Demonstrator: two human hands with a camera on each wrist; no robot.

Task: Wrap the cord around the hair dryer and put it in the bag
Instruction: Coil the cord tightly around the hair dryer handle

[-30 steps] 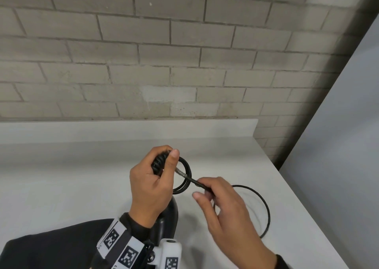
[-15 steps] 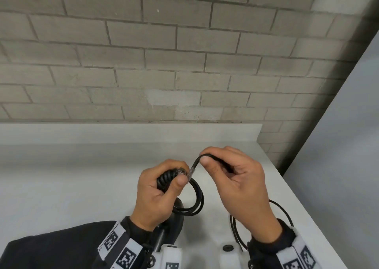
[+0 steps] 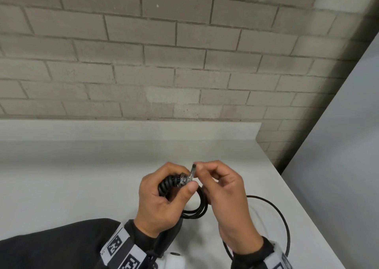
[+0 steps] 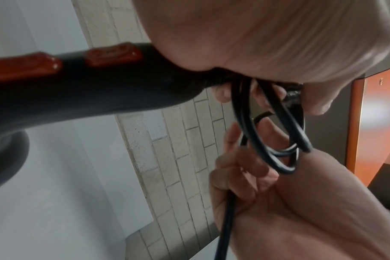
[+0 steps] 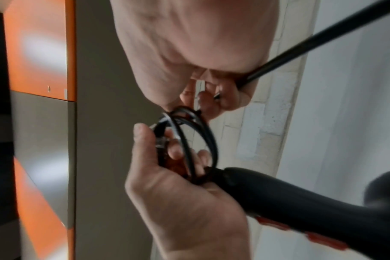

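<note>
The left hand [image 3: 159, 201] is gripping the end of the hair dryer's [image 4: 74, 84] black handle, its fingers curled round the ribbed cord sleeve and its thumb pressing small loops of the cord [image 3: 198, 209] against it. The right hand [image 3: 223, 199] is pinching the cord between thumb and forefinger just beside the left thumb, with the other fingers curled and the cord running on through the palm. In the left wrist view two or three black loops are hanging from the left hand's fingers and resting against the right hand's palm. The hair dryer is being held just above the white counter [image 3: 71, 186], its body pointing back toward the person and mostly hidden under the left wrist; orange-red switches [image 4: 112, 55] are showing along its handle. The loose rest of the cord is trailing from the right hand in one wide arc over the counter's right side. Behind the counter a grey brick wall [image 3: 164, 63] is rising, and the wrist views are showing orange and grey panels [image 5: 37, 51] opposite it. The bag is not visible.
</note>
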